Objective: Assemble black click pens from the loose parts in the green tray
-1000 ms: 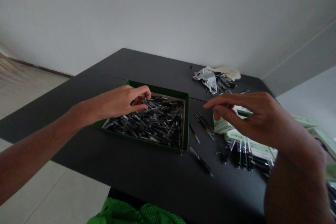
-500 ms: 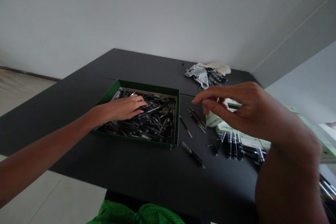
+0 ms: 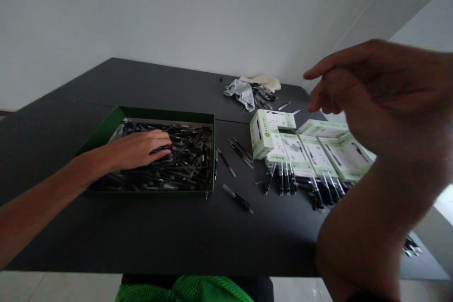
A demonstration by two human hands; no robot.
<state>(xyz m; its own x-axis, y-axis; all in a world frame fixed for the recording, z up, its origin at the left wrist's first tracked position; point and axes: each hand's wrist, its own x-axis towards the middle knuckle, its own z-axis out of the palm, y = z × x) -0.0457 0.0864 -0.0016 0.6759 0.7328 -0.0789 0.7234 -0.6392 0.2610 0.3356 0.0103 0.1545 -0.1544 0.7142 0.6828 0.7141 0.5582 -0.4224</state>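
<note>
My left hand (image 3: 143, 150) reaches into a green box (image 3: 159, 193) heaped with loose black pens (image 3: 191, 151). Its fingers and thumb curl together around a black pen, most of which the hand hides. Raised above the right part of the table, my right hand (image 3: 368, 94) has loosely bent fingers, and nothing shows in them. Below and beyond it lie white and green pen cartons (image 3: 293, 146). Clear-capped black pens (image 3: 285, 179) are lined up along the cartons' near edge.
Several pen refills (image 3: 242, 153) and a single pen (image 3: 238, 198) lie between box and cartons. At the back, a grey cloth (image 3: 240, 92) and a cream cloth (image 3: 264, 83) lie by more pens. More pens (image 3: 411, 247) rest at the table's right edge.
My view has turned right, bringing the cartons into fuller sight. My right hand has lifted away to the right. The left hand's fingers have drawn closer together among the pens.
</note>
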